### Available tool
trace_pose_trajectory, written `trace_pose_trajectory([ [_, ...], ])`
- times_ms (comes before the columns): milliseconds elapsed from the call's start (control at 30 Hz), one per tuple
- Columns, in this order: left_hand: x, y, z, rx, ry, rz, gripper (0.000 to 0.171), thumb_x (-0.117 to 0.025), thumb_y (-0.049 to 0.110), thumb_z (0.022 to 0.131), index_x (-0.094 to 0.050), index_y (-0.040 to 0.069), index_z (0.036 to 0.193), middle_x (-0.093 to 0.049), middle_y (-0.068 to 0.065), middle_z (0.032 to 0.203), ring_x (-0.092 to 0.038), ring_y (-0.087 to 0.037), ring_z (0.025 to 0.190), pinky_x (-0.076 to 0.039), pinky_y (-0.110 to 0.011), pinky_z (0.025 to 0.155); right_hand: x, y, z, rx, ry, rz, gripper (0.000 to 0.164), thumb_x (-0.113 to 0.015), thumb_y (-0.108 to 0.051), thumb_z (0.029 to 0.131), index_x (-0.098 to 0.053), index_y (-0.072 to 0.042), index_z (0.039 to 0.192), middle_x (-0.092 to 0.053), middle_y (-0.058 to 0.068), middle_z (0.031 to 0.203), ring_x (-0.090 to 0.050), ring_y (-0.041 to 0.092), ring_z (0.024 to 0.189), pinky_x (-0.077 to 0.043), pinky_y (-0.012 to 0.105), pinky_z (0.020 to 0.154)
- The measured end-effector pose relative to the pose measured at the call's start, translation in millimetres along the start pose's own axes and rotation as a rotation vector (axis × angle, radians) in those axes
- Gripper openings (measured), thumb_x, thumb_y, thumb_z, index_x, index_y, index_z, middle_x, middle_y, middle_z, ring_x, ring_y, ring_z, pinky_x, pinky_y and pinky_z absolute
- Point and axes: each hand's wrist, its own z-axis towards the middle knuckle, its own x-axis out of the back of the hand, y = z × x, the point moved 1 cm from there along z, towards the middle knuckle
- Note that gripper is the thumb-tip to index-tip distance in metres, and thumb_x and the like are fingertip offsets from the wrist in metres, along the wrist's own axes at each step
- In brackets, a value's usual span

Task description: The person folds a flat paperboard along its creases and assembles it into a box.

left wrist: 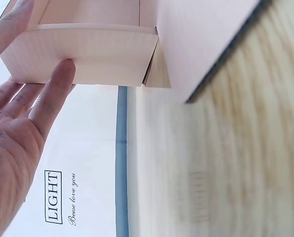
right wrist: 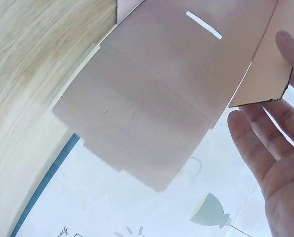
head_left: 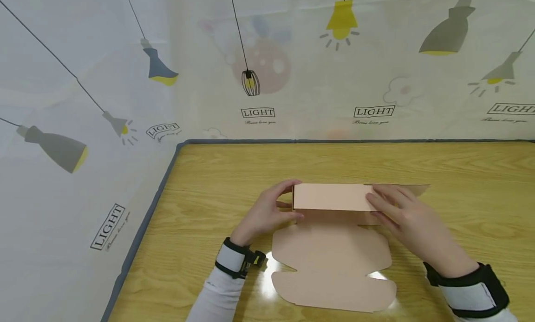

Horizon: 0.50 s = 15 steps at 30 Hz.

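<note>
A partly folded pinkish cardboard box (head_left: 332,197) stands on the table, its notched lid panel (head_left: 332,252) lying flat toward the front. My left hand (head_left: 265,213) holds the box's left end, thumb and fingers spread around it. In the left wrist view, a fingertip presses the folded side wall (left wrist: 107,57). My right hand (head_left: 411,222) is at the right end. The right wrist view has its thumb and fingers on either side of a side flap (right wrist: 263,81), pinching it. Beside that flap, a slotted panel (right wrist: 161,84) extends outward unfolded.
The wood-grain table (head_left: 200,247) bears the box. A pale sheet printed with lamps (head_left: 317,71) hangs behind and to the left, with a blue-grey border (head_left: 138,238) along the table. Each wrist wears a strapped band (head_left: 476,289).
</note>
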Motion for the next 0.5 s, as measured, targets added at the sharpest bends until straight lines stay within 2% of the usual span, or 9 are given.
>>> trace_pose_trajectory([
  [267,0.9,0.7,-2.7,0.029,-0.006,-0.027,0.074,-0.083,0.005,0.09,-0.047,0.01,0.155,-0.058,-0.012,0.15,-0.057,-0.03,0.141,-0.062,-0.034,0.102,4.5,-3.6,-0.8,-0.005,0.016,-0.051,0.068,-0.03,-0.048,0.114,-0.08,-0.001,0.113,-0.074,0.019,0.109,-0.07,0.036,0.1,-0.063,0.049,0.073],
  [500,-0.5,1.9,0.0,0.02,-0.007,-0.009,0.076,-0.083,0.005,0.089,-0.046,0.009,0.156,-0.057,-0.013,0.152,-0.057,-0.03,0.142,-0.062,-0.036,0.102,4.4,-4.2,-1.0,-0.011,0.028,-0.08,0.07,-0.029,-0.048,0.114,-0.08,0.0,0.11,-0.074,0.019,0.105,-0.071,0.036,0.096,-0.064,0.049,0.071],
])
